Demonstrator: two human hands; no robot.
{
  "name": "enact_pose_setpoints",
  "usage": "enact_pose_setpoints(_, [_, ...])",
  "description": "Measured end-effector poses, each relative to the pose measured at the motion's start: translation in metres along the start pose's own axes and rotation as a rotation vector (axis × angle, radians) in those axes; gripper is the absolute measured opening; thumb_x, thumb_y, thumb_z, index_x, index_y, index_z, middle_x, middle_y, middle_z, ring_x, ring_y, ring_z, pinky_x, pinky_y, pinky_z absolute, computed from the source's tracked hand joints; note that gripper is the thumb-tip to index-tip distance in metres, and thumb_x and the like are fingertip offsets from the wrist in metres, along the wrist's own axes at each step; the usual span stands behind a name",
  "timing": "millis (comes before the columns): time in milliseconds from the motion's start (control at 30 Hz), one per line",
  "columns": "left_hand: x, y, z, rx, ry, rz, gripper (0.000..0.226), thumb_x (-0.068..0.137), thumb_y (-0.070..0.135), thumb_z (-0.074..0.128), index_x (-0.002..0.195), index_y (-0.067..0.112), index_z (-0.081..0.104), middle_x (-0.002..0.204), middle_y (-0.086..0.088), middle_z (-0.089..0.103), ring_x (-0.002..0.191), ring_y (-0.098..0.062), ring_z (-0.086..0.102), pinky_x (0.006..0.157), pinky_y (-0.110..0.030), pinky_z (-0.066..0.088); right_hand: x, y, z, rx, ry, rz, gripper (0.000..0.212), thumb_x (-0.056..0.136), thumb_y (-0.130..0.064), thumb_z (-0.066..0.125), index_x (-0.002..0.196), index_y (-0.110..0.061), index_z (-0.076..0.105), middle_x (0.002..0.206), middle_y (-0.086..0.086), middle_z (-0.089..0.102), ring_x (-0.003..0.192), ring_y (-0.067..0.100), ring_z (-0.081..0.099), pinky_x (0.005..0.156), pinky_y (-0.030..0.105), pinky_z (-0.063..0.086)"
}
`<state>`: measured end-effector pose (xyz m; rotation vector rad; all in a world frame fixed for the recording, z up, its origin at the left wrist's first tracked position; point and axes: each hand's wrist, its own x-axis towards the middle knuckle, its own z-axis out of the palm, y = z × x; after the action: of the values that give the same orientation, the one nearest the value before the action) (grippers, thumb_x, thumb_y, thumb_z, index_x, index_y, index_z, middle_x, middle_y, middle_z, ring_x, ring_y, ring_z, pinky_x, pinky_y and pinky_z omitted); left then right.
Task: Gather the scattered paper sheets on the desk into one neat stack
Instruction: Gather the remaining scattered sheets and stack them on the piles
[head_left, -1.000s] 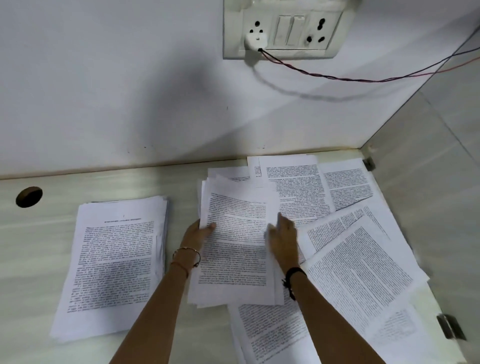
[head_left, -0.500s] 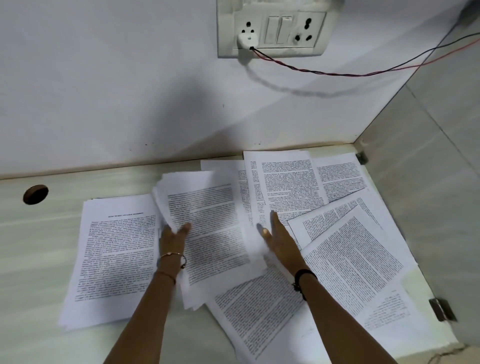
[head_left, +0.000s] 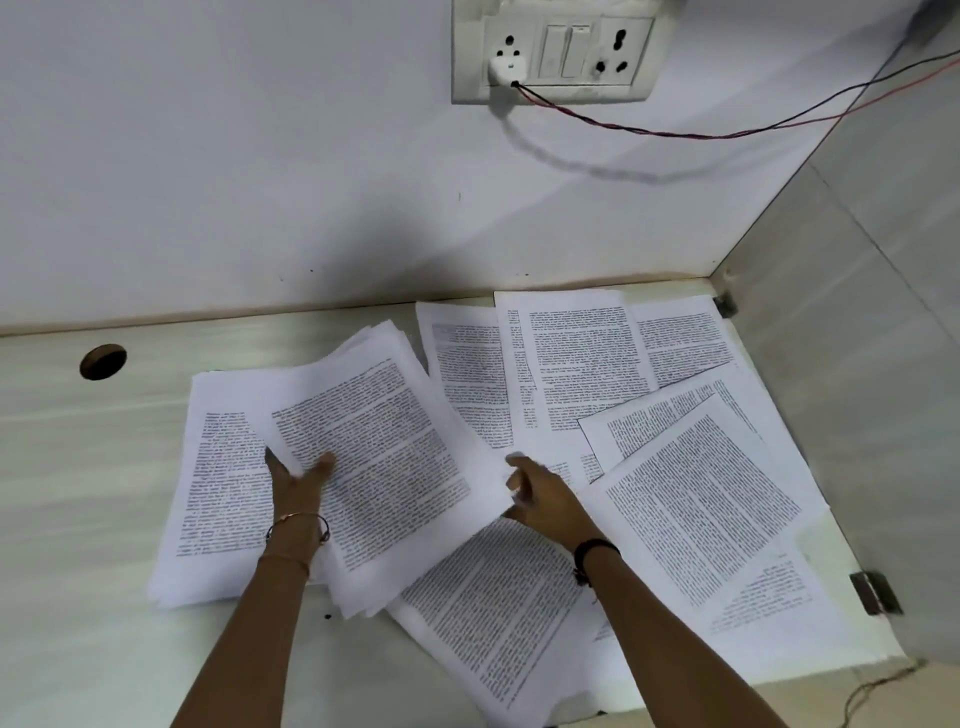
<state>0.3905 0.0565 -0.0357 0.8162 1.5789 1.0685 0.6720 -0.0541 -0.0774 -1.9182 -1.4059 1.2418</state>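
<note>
Two groups of paper are formed; the rest is loose.

1. The stack (head_left: 218, 467) lies flat on the desk (head_left: 78, 467), at 9 o'clock from the hands, with its edges roughly squared.
2. The bundle (head_left: 374, 457), several sheets thick, sits skewed and overlaps the stack's 3 o'clock side. It is not aligned with the stack.
3. The left hand (head_left: 298, 483) grasps the bundle at its 8 o'clock edge, thumb on top. The fingers underneath are hidden.
4. The right hand (head_left: 540, 499) sits at the bundle's 4 o'clock corner with fingers loosely curled. Whether it pinches the paper cannot be determined.
5. The loose sheets (head_left: 696, 509) overlap one another at mixed angles, from 12 o'clock through 3 o'clock to 5 o'clock of the hands.

Assessment: the task is partway done. Outstanding work: seat the bundle on the stack, collect the loose sheets, and square all edges.
</note>
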Motion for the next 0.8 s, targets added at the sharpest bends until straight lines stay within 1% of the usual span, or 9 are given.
enact_pose_setpoints(133, [0.005, -0.013, -0.009, -0.106, 0.071, -0.062, 0.094, 0.079, -0.004, 0.067, 0.149, 0.011, 0.006, 0.155, -0.013, 0.019, 0.141, -0.029, 0.027, 0.116, -0.05, 0.024, -0.011, 0.001, 0.01, -0.107, -0.001, -0.009, 0.035, 0.078, -0.01, 0.075, 0.109, -0.004, 0.059, 0.08, 0.009, 0.061, 0.085, 0.025, 0.062, 0.084, 0.034, 0.048])
enact_pose_setpoints(200, [0.007, -0.02, -0.019, -0.147, 0.024, -0.054, 0.088, 0.078, 0.002, 0.07, 0.148, 0.011, 0.017, 0.151, -0.013, 0.03, 0.137, -0.03, 0.035, 0.112, -0.051, 0.03, -0.012, 0.005, 0.008, -0.112, 0.073, -0.048, 0.01, 0.079, 0.0, 0.068, 0.081, 0.005, 0.06, 0.083, 0.021, 0.063, 0.089, 0.036, 0.062, 0.082, 0.034, 0.046])
enact_pose_setpoints(233, [0.01, -0.026, -0.026, -0.14, -0.029, -0.037, 0.083, 0.076, 0.008, 0.073, 0.145, 0.012, 0.028, 0.148, -0.012, 0.038, 0.133, -0.03, 0.041, 0.11, -0.052, 0.033, -0.014, 0.008, 0.006, -0.089, 0.123, -0.053, 0.003, 0.082, -0.001, 0.065, 0.083, 0.001, 0.063, 0.09, 0.019, 0.066, 0.093, 0.033, 0.063, 0.085, 0.034, 0.046])
enact_pose_setpoints(300, [0.025, -0.046, -0.043, -0.113, -0.095, -0.029, 0.085, 0.065, 0.03, 0.082, 0.139, 0.016, 0.042, 0.14, -0.009, 0.049, 0.127, -0.031, 0.048, 0.106, -0.055, 0.035, -0.021, 0.007, -0.002, 0.05, 0.24, 0.072, 0.028, 0.092, -0.012, 0.056, 0.12, -0.01, 0.061, 0.102, 0.002, 0.062, 0.09, 0.013, 0.059, 0.088, 0.029, 0.043])
enact_pose_setpoints(367, [0.034, -0.06, -0.059, -0.096, -0.124, -0.049, 0.086, 0.06, 0.036, 0.084, 0.135, 0.017, 0.046, 0.137, -0.008, 0.053, 0.124, -0.032, 0.051, 0.105, -0.058, 0.036, -0.027, 0.01, -0.012, 0.185, 0.351, 0.209, 0.043, 0.097, -0.019, 0.048, 0.139, -0.019, 0.043, 0.087, 0.001, 0.061, 0.07, 0.009, 0.053, 0.074, 0.03, 0.043])
enact_pose_setpoints(433, [0.032, -0.061, -0.067, -0.11, -0.092, -0.084, 0.074, 0.065, 0.023, 0.081, 0.132, 0.013, 0.05, 0.134, -0.011, 0.055, 0.121, -0.034, 0.054, 0.103, -0.059, 0.037, -0.031, 0.015, -0.019, 0.195, 0.402, 0.262, 0.043, 0.097, -0.019, 0.046, 0.14, -0.018, 0.039, 0.079, 0.005, 0.059, 0.069, 0.018, 0.054, 0.07, 0.031, 0.044])
enact_pose_setpoints(533, [0.008, -0.049, -0.062, -0.152, -0.087, -0.187, 0.064, 0.068, 0.014, 0.077, 0.127, 0.006, 0.054, 0.131, -0.016, 0.057, 0.118, -0.038, 0.055, 0.102, -0.057, 0.04, -0.035, 0.009, -0.021, 0.174, 0.31, 0.316, 0.053, 0.096, -0.021, 0.052, 0.144, -0.012, 0.031, 0.092, 0.007, 0.055, 0.083, 0.021, 0.053, 0.067, 0.026, 0.041])
enact_pose_setpoints(667, [-0.017, -0.046, -0.038, -0.06, -0.143, -0.238, 0.053, 0.077, 0.002, 0.068, 0.127, 0.001, 0.052, 0.128, -0.011, 0.056, 0.116, -0.03, 0.056, 0.106, -0.049, 0.039, -0.039, 0.0, -0.012, 0.095, 0.182, 0.307, 0.068, 0.094, -0.013, 0.054, 0.15, -0.008, 0.016, 0.128, 0.017, 0.052, 0.119, 0.03, 0.051, 0.089, 0.026, 0.036])
enact_pose_setpoints(800, [-0.026, -0.051, -0.006, 0.085, -0.22, -0.218, 0.054, 0.081, -0.006, 0.062, 0.132, -0.006, 0.043, 0.13, -0.011, 0.05, 0.117, -0.025, 0.05, 0.109, -0.04, 0.035, -0.042, -0.003, -0.013, 0.056, 0.101, 0.277, 0.069, 0.096, -0.009, 0.047, 0.152, -0.009, 0.007, 0.136, 0.026, 0.048, 0.122, 0.036, 0.049, 0.1, 0.041, 0.04])
